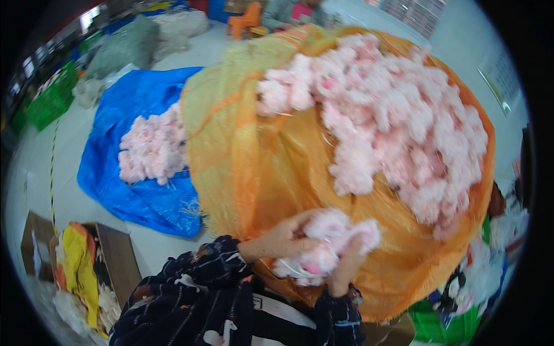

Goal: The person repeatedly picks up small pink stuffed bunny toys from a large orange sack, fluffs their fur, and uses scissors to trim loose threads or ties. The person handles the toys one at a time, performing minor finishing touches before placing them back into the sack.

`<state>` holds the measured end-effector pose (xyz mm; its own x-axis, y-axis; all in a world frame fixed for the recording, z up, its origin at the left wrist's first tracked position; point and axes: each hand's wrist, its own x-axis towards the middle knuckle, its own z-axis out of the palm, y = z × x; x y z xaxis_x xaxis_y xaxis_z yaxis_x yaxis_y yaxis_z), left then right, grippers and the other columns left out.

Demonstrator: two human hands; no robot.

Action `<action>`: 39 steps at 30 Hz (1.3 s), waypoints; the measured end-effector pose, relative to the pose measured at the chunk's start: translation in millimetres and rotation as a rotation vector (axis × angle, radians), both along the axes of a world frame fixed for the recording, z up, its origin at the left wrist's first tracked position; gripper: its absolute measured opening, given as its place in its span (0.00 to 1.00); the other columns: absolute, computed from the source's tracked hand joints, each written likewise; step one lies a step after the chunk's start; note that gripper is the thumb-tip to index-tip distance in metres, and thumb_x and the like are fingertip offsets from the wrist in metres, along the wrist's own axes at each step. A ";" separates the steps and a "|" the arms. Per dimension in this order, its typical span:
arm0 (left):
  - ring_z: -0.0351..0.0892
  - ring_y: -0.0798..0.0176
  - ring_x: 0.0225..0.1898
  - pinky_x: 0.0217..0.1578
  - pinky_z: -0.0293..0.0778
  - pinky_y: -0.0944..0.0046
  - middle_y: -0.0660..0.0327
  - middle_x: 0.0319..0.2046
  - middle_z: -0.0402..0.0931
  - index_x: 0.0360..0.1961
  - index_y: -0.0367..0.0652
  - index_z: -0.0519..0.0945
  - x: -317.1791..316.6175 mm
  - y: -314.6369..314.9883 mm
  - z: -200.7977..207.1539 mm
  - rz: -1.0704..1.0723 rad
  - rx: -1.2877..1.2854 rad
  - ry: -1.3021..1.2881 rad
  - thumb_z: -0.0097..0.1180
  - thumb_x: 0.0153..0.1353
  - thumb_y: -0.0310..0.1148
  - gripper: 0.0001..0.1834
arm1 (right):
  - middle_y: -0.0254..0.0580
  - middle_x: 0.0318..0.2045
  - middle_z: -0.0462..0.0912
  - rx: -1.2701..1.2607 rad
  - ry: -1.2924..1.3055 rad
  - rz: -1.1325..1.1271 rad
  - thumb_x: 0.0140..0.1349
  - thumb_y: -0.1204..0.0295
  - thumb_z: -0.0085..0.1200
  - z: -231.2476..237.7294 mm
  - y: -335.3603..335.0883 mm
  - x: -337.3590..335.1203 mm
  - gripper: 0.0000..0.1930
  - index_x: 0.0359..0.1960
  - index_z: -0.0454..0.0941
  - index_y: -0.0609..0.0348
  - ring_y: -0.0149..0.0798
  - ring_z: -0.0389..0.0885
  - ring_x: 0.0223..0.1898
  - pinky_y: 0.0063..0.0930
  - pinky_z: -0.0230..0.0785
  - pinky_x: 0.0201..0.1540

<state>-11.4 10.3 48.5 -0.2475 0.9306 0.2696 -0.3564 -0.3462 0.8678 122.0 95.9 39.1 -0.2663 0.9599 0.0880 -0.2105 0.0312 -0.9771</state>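
Note:
A fluffy pale pink plush toy [314, 262] with a brighter pink spot is held between my two hands, above the near edge of an orange woven sheet [300, 173]. My left hand [283, 236] grips it from the left, fingers curled behind the fur. On its other side, my right hand [346, 262] closes round the plush, the thumb side toward me. Fur hides most of the fingertips. A big heap of similar pink plush toys [398, 109] covers the sheet's far right part, beyond my hands.
More pink plush [153, 144] lies on a blue sheet [109, 115] at the left. An open cardboard box [118, 248] with yellow cloth stands near left. Green crates [55, 98] sit far left and near right. Someone in grey [288, 14] sits beyond the heap, beside an orange chair [245, 20].

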 end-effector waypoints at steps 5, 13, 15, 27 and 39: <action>0.62 0.66 0.53 0.56 0.57 0.65 0.58 0.52 0.66 0.57 0.37 0.60 14.4 -19.3 -25.1 -0.518 -0.030 0.177 0.55 0.56 0.33 0.29 | 0.44 0.47 0.69 -0.091 0.144 -0.003 0.65 0.53 0.32 29.0 14.3 7.4 0.25 0.51 0.61 0.62 0.35 0.70 0.47 0.29 0.65 0.48; 0.71 0.71 0.42 0.43 0.67 0.69 0.62 0.41 0.74 0.48 0.36 0.69 16.2 -20.3 -36.9 -0.255 -0.133 0.179 0.53 0.57 0.30 0.18 | 0.46 0.50 0.66 0.141 -0.108 0.217 0.55 0.71 0.49 -5.1 26.1 28.1 0.26 0.55 0.57 0.68 0.37 0.67 0.49 0.29 0.60 0.52; 0.71 0.71 0.38 0.41 0.68 0.69 0.63 0.37 0.76 0.46 0.35 0.70 12.6 -19.5 -45.2 -0.157 -0.152 0.126 0.53 0.56 0.30 0.17 | 0.46 0.49 0.66 0.188 -0.198 0.378 0.50 0.75 0.55 23.4 7.7 14.7 0.30 0.54 0.58 0.69 0.37 0.67 0.49 0.29 0.59 0.52; 0.72 0.72 0.40 0.41 0.70 0.69 0.64 0.37 0.75 0.45 0.37 0.73 28.9 -22.7 -56.8 -0.303 -0.231 0.054 0.58 0.53 0.32 0.19 | 0.45 0.46 0.69 0.094 -0.269 0.132 0.51 0.74 0.54 20.4 -28.6 17.2 0.24 0.50 0.62 0.67 0.34 0.69 0.46 0.27 0.63 0.48; 0.71 0.67 0.39 0.39 0.70 0.64 0.60 0.39 0.71 0.51 0.39 0.65 -78.9 -77.4 -10.3 0.471 -0.054 -0.098 0.47 0.59 0.37 0.21 | 0.44 0.44 0.70 0.359 0.150 0.427 0.59 0.76 0.47 22.7 0.4 -4.4 0.12 0.44 0.69 0.67 0.28 0.72 0.41 0.19 0.64 0.44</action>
